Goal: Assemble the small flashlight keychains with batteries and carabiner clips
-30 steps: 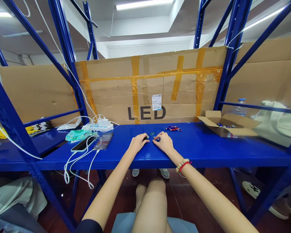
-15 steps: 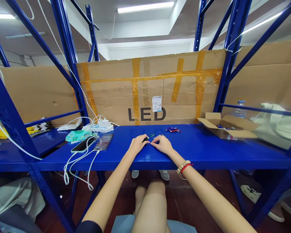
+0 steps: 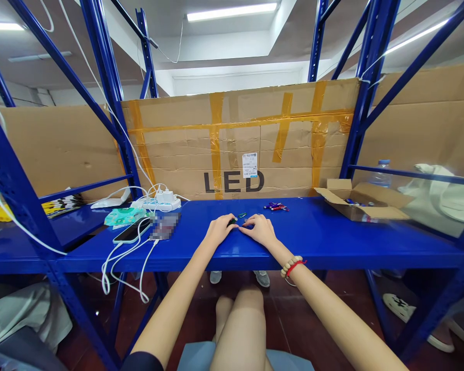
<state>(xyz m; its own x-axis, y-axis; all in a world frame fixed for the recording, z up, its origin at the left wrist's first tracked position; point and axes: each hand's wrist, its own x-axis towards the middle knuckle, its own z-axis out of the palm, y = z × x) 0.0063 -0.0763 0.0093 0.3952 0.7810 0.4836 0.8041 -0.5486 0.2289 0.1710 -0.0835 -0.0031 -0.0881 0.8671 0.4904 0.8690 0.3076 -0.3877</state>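
Observation:
My left hand [image 3: 218,230] rests on the blue tabletop [image 3: 313,239], its fingers curled around a small dark green piece [image 3: 232,221] whose kind I cannot make out. Close beside it, my right hand [image 3: 260,230] is bent over the table, thumb and fingers drawn together near the left thumb. Whatever lies between the right fingertips is too small to name. Just beyond both hands lies a small green item [image 3: 242,215]. Farther back to the right is a little pile of red, blue and purple pieces [image 3: 276,206].
An open cardboard box [image 3: 361,210] with small items inside stands at the right. On the left are a phone [image 3: 132,231], white cables [image 3: 114,263], a teal packet [image 3: 124,216] and a power strip [image 3: 164,205]. Cardboard [image 3: 178,154] backs the table between blue posts.
My right hand has shifted very slightly, with its thumb drawing a little nearer the left thumb. My left hand stays nearly in place.

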